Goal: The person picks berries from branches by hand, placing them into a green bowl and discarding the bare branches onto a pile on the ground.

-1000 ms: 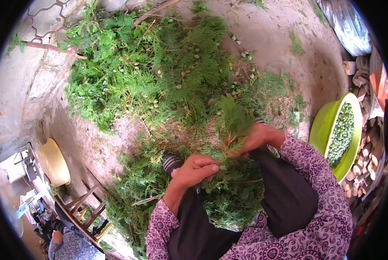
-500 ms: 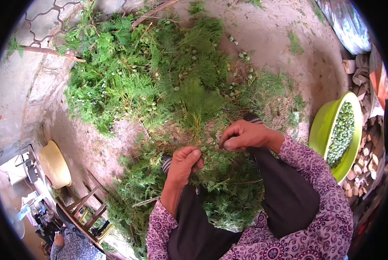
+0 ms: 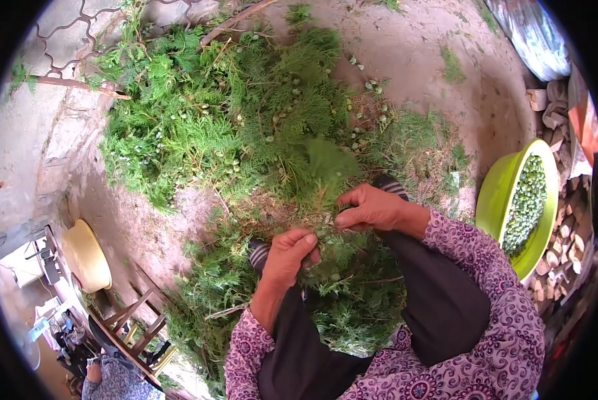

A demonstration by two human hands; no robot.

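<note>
A leafy green sprig (image 3: pixel 329 163), partly blurred, is noted upright in the middle of the view, its lower stem brought down between the two hands. By the left hand (image 3: pixel 287 257), the stem end is pinched between thumb and fingertips. The right hand (image 3: pixel 372 210) is placed just beside the stem, its fingers curled; whether its grip is closed on anything cannot be told. A large heap of cut greenery (image 3: pixel 185 127) is spread on the ground (image 3: pixel 412 40) ahead, and a second pile (image 3: pixel 219 287) is found between and beside the legs. At the right, a lime-green basin (image 3: pixel 492 197) is tilted and filled with small green cones (image 3: pixel 527 210); split firewood (image 3: pixel 565 253) is stacked next to it. A yellow tub (image 3: pixel 85 257) is located at the left. Another person (image 3: pixel 115 381) is partly seen at lower left.
</note>
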